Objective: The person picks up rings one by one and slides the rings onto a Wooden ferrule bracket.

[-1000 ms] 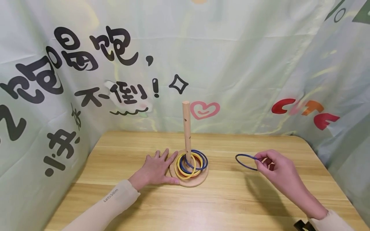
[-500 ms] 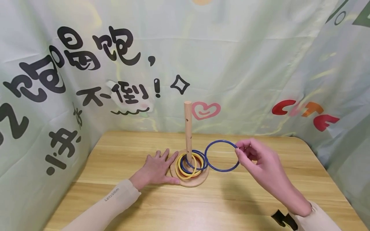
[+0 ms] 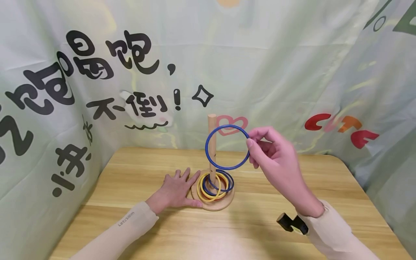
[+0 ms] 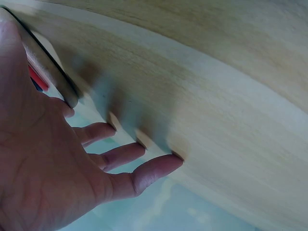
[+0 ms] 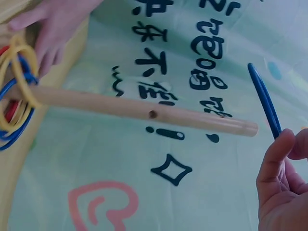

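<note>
Between thumb and fingers my right hand [image 3: 276, 155] pinches a blue ring [image 3: 224, 168] by its right side. In the head view the ring overlaps the upright wooden peg [image 3: 212, 121]; in the right wrist view the blue ring [image 5: 263, 98] is beyond the tip of the peg [image 5: 202, 121], apart from it. Around the peg's foot lie several yellow and blue rings [image 3: 199, 187], with a bit of red under them, on a round wooden base [image 3: 216, 207]. My left hand [image 3: 172, 191] rests with spread fingers, thumb and index at the base's left edge.
The wooden table [image 3: 136, 166] carries the stand near its middle. Behind and to both sides hangs a pale printed cloth [image 3: 276, 72] with black lettering. A black device [image 3: 292, 223] is strapped at my right wrist.
My right hand has moved left and up with the blue ring, bringing it from the table's right side to beside the peg's upper part. The ring has tilted upright. My left hand stays put.
</note>
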Demonstrator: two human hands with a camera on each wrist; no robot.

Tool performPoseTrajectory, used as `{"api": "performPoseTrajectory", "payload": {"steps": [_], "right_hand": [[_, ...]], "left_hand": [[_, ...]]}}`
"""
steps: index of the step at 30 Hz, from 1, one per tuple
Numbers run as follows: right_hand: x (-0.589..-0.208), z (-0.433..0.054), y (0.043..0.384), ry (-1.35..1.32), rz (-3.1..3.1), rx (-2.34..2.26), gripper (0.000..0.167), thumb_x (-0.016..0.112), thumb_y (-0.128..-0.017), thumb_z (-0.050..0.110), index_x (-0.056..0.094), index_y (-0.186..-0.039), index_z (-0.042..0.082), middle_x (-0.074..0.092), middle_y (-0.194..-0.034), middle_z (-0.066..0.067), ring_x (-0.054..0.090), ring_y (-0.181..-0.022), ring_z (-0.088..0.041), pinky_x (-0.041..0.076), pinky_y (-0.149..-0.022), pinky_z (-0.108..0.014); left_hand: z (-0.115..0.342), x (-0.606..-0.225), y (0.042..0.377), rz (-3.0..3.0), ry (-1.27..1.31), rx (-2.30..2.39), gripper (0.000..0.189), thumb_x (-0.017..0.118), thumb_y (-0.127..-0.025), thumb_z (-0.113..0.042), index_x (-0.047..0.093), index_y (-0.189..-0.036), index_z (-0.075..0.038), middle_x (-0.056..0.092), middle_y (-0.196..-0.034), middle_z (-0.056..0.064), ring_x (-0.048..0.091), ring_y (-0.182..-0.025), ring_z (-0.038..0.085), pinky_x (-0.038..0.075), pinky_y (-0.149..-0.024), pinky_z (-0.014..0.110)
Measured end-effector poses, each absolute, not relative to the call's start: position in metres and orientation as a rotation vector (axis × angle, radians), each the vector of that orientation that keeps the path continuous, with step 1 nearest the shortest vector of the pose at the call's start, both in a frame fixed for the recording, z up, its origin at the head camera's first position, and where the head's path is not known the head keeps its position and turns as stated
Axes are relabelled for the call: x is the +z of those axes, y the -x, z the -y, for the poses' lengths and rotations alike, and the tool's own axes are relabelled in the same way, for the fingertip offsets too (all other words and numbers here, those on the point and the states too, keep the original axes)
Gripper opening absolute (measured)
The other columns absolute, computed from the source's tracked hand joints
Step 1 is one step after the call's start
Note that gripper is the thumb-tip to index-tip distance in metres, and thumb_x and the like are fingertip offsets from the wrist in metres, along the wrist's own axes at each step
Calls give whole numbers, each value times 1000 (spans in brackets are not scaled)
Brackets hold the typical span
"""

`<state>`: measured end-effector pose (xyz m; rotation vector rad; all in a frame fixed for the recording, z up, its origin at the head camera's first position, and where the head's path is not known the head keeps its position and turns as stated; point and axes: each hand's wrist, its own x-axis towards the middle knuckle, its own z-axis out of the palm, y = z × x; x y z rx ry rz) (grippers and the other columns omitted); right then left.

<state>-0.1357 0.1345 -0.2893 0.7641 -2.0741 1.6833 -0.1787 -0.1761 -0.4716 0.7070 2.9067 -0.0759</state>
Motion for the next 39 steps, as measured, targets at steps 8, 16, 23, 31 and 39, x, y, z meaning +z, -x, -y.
{"api": "performPoseTrajectory", "payload": {"steps": [8, 16, 23, 31, 39], "right_hand": [[-278, -113, 155, -681, 1978, 1824, 10, 69, -107, 4, 70, -117, 1, 62, -91, -16, 59, -59, -22, 52, -54, -28], [-283, -101, 181, -589, 2030, 1951, 12, 68, -107, 7, 69, -117, 0, 64, -91, -16, 61, -63, -20, 54, -57, -26], [-315, -99, 197, -495, 2133, 2011, 14, 68, -107, 9, 69, -115, -3, 63, -90, -15, 60, -61, -15, 53, -57, -26], [-368, -92, 199, -392, 2277, 1999, 12, 67, -104, 4, 69, -113, -3, 64, -88, -11, 60, -60, -14, 52, -56, -25], [-417, -90, 195, -321, 2450, 1935, 12, 66, -99, 1, 71, -109, -3, 64, -85, -9, 62, -56, -25, 52, -51, -28]], "left_hand": [[177, -472, 178, -2908, -704, -89, 123, 53, -83, -99, 26, -176, -24, 35, -172, 23, 45, -144, 54, 49, -94, 76], [177, -472, 175, -2915, -724, -38, 121, 55, -84, -97, 30, -175, -20, 36, -171, 26, 47, -141, 55, 49, -91, 76], [176, -476, 178, -2928, -713, -73, 124, 52, -81, -100, 28, -176, -23, 36, -172, 23, 47, -143, 55, 49, -93, 77], [176, -476, 179, -2925, -715, -93, 124, 51, -81, -100, 27, -176, -24, 36, -172, 23, 46, -143, 54, 49, -93, 76], [176, -476, 180, -2915, -694, -121, 124, 48, -81, -101, 30, -175, -22, 33, -173, 22, 44, -146, 54, 49, -95, 76]]}}
